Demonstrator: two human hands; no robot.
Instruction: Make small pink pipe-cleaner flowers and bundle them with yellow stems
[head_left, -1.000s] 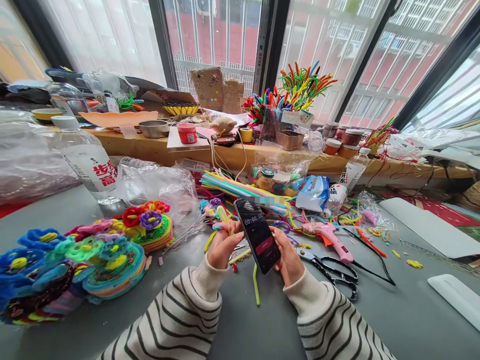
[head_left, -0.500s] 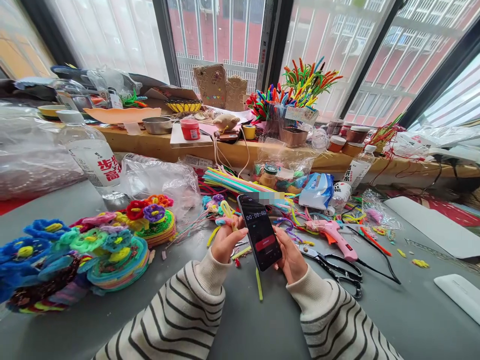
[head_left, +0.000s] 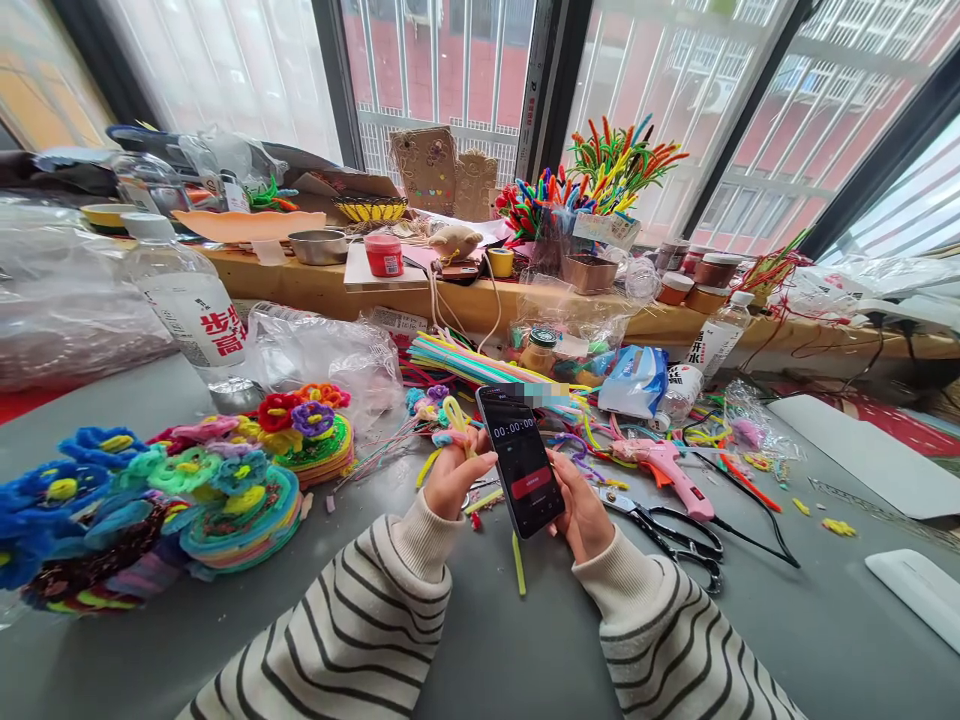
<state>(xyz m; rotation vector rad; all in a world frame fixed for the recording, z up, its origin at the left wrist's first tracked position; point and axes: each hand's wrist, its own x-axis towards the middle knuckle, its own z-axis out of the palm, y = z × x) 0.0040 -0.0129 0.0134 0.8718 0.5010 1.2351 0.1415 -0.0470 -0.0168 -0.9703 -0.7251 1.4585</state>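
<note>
A black smartphone (head_left: 521, 460) with a timer on its screen is held upright over the grey table (head_left: 525, 650). My left hand (head_left: 450, 480) is closed on its left edge, thumb resting on the side. My right hand (head_left: 581, 505) wraps the right edge from behind. Both sleeves are striped white and dark. A small pipe-cleaner flower (head_left: 450, 425) pokes up just behind my left fingers. A green pipe-cleaner piece (head_left: 518, 565) lies on the table under the phone.
Stacked pipe-cleaner flowers (head_left: 225, 490) fill the left. A pink glue gun (head_left: 667, 470) and black scissors (head_left: 675, 545) lie at right. Pipe-cleaner bundle (head_left: 480, 365), water bottle (head_left: 191, 305), plastic bags and a cluttered wooden ledge (head_left: 480, 305) sit behind.
The view has shifted slightly; the phone and both hands stay together in nearly the same place, a little higher in the frame. The grip is unchanged.
</note>
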